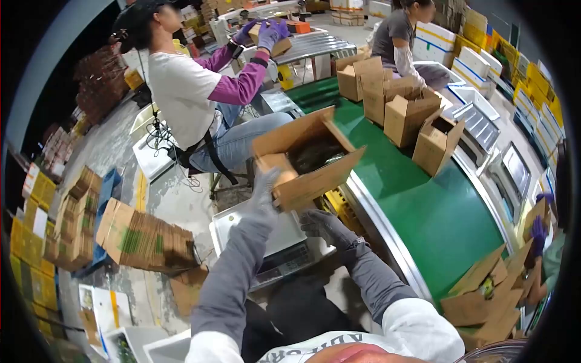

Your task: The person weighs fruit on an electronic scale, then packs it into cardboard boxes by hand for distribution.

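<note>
An open cardboard box [302,186] hangs tilted in front of me, its flaps up and something dark and shiny inside. My left hand [264,190], in a grey glove, grips its near left side. Just below the box is my right hand [330,228], also gloved in grey, fingers apart with nothing in them. Under both hands stands a weighing scale with a white tray [227,227] and a keypad [290,259].
A green conveyor belt [417,209] runs at right, with several open cardboard boxes [411,118] farther along. Flattened cartons [145,239] stand at left. Co-workers sit across and beside the belt; one at upper left holds a small box [279,45] in purple gloves.
</note>
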Available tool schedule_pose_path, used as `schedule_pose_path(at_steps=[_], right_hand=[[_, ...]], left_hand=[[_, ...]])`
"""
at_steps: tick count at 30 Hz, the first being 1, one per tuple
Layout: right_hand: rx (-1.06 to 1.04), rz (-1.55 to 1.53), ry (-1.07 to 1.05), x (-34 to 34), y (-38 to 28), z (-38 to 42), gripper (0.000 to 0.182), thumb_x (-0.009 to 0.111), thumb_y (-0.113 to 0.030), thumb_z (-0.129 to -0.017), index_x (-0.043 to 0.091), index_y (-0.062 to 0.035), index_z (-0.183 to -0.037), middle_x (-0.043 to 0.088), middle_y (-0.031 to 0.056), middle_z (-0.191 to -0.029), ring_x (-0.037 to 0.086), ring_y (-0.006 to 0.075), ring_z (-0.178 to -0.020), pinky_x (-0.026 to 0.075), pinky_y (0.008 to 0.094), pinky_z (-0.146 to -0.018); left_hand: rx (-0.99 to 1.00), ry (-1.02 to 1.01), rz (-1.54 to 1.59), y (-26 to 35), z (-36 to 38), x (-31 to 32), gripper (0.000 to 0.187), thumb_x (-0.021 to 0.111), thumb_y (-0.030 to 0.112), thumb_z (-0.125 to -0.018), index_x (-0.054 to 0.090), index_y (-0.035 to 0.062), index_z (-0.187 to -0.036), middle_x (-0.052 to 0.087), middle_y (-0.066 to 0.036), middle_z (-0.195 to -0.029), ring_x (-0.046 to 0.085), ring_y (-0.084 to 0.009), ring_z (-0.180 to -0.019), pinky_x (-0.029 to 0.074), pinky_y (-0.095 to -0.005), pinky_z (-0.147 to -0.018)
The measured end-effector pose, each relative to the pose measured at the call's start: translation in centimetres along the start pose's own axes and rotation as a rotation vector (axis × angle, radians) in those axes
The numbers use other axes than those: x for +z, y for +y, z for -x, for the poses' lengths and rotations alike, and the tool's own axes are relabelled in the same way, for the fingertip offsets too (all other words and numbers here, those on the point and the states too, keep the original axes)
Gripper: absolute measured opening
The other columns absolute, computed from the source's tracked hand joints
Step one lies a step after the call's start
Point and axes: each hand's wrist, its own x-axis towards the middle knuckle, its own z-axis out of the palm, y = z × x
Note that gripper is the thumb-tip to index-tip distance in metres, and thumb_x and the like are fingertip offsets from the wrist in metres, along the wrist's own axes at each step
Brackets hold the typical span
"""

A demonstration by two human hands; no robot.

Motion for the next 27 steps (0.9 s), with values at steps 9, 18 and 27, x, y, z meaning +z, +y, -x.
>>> schedule_pose_path(at_steps=[9, 18, 27], right_hand=[[-0.826, 1.273, -0.073, -6.8, -3.3, 3.0, 0.037, 0.047, -0.014, -0.091, 0.051, -0.0015, -0.125, 0.058, 0.0161, -0.121, 0.061, 0.027, -0.103, 0.048, 0.0339, -0.089], [-0.067, 1.33, -0.11, -3.0, -4.3, 6.3, 0.055, 0.05, -0.05, -0.086, 0.057, -0.0073, -0.121, 0.062, 0.02, -0.11, 0.059, 0.0346, -0.104, 0.044, 0.0393, -0.091], [0.011, 1.431, -0.091, -0.6, -6.3, 8.8, 0.05, 0.054, -0.04, -0.088, 0.055, -0.0032, -0.122, 0.063, 0.0166, -0.11, 0.06, 0.0264, -0.101, 0.046, 0.032, -0.088]], left_hand=[[-0.005, 0.002, -0.539, -15.1, -11.2, 14.9, 0.081, 0.062, 0.057, -0.079, 0.039, 0.0039, -0.136, 0.051, -0.019, -0.127, 0.048, -0.0305, -0.119, 0.038, -0.0362, -0.099], [-0.065, -0.039, -0.448, -8.6, -8.7, 3.3, 0.043, 0.059, 0.04, -0.088, 0.062, 0.0085, -0.116, 0.064, -0.008, -0.106, 0.058, -0.0168, -0.093, 0.047, -0.0298, -0.08], [0.052, 0.773, -0.318, 4.7, 3.4, -24.8, 0.034, 0.056, 0.048, -0.087, 0.039, 0.0214, -0.075, 0.036, -0.002, -0.068, 0.035, -0.0199, -0.06, 0.028, -0.0388, -0.055]])
